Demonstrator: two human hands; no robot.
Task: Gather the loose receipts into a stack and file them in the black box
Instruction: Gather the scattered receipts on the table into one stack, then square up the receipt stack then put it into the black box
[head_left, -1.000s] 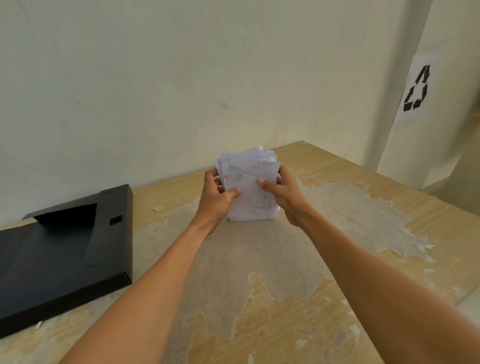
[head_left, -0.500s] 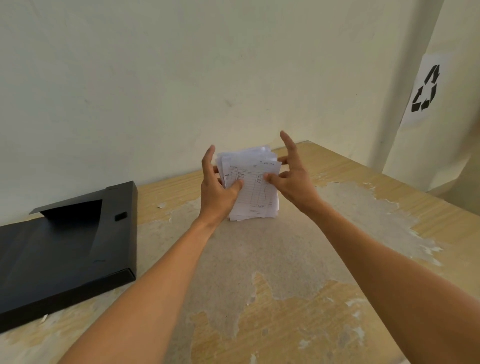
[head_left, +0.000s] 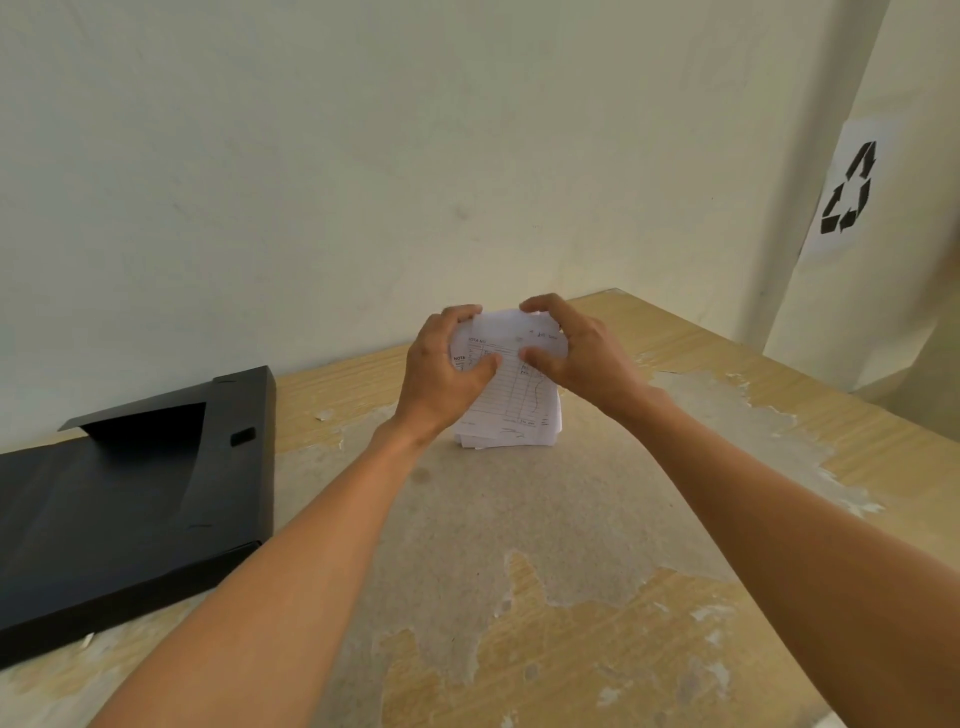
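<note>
Peeling veneer on the table (head_left: 597, 613) frames your work: the receipts (head_left: 511, 397) stand on edge mid-table. Your left hand (head_left: 441, 371) and right hand (head_left: 579, 356), fingers splayed half a second ago, now curl over the top, pressing the stack square. The black box (head_left: 130, 493) lies open well apart, leftward; filing comes next.

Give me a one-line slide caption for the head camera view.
Both hands, left and right, square a stack of receipts upright on the worn table, black box alongside.
</note>
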